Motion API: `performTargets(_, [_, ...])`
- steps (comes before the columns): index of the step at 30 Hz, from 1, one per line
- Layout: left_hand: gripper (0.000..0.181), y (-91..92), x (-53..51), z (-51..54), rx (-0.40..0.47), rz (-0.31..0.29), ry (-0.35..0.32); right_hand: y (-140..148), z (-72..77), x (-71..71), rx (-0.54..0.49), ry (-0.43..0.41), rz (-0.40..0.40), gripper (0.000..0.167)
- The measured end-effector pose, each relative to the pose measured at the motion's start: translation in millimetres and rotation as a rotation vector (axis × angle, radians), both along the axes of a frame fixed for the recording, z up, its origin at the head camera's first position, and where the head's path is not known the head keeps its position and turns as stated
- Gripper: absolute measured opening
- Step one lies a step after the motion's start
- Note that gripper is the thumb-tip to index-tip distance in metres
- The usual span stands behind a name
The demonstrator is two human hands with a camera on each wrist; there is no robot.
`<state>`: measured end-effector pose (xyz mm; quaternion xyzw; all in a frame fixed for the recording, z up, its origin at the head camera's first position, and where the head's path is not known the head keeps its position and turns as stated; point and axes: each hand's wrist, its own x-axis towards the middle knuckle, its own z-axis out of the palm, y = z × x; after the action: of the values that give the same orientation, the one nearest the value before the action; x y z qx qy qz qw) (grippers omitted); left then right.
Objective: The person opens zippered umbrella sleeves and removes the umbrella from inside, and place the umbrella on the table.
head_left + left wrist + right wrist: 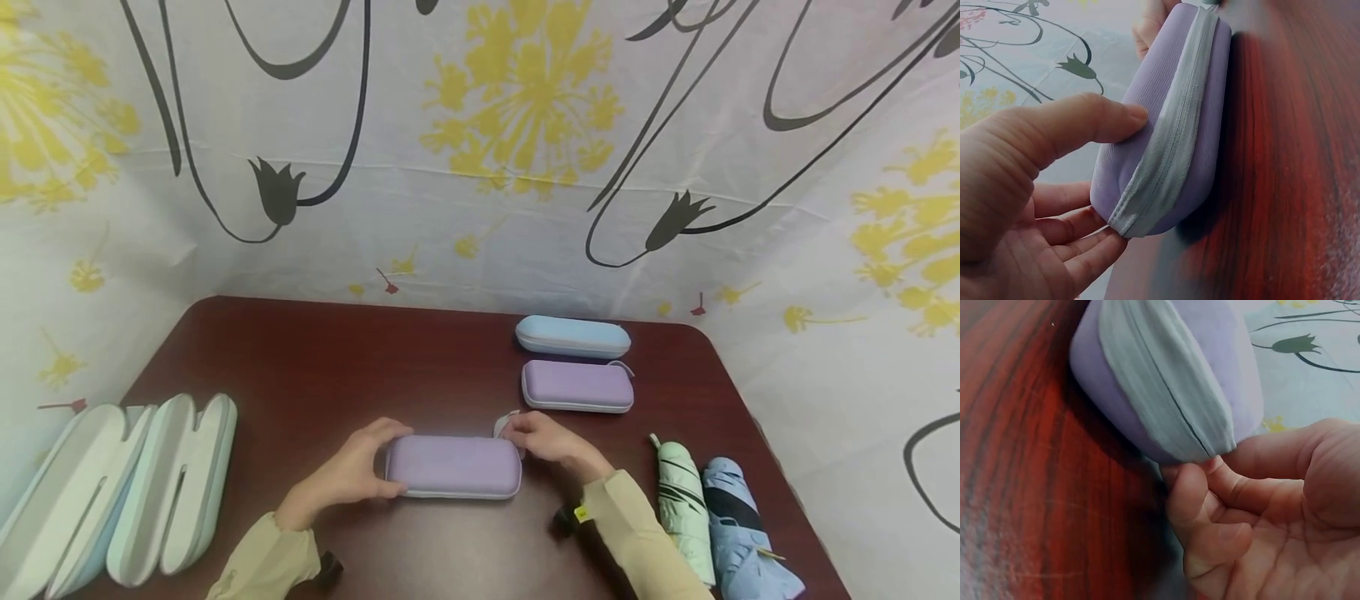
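Note:
A closed purple case (453, 467) with a grey zipper band lies at the near middle of the table. My left hand (351, 468) grips its left end, thumb on the near side and fingers round the far corner; the left wrist view shows the thumb on the purple shell (1154, 87) beside the zipper. At the case's far right corner, my right hand (551, 440) has its fingers curled by a pale strap (504, 423). In the right wrist view its thumb and fingers meet at the end of the zipper band (1160, 381); what they pinch is hidden.
Behind, to the right, lie another purple case (577, 386) and a blue case (573, 336). Open pale cases (180, 483) stand at the left edge. A green folded umbrella (683, 508) and a blue one (738, 525) lie at the right.

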<state>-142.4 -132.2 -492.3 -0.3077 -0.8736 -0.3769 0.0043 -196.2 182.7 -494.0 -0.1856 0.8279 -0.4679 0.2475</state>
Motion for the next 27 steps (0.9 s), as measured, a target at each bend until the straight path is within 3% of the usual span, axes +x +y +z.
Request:
performTargets(11, [0.065,-2.3,-1.9,-0.9,0.022,-0.034,0.006,2.1,6.6,0.2,-0.031,-0.138,0.012,0.018])
performTargets(17, [0.065,-3.4,-3.0,-2.7,0.015,-0.041,-0.004,1.0,4.6,-2.0,-0.044,-0.136,-0.005,0.012])
performTargets(21, [0.065,-3.4,-3.1,-3.8,0.022,-0.047,-0.013,1.8,2.8,-1.1,-0.036,-0.029,0.0,0.008])
performTargets(27, [0.064,-3.3,-3.4,-6.1,0.035,-0.045,0.007,3.0,0.0,4.7,0.094,0.302,0.053,0.011])
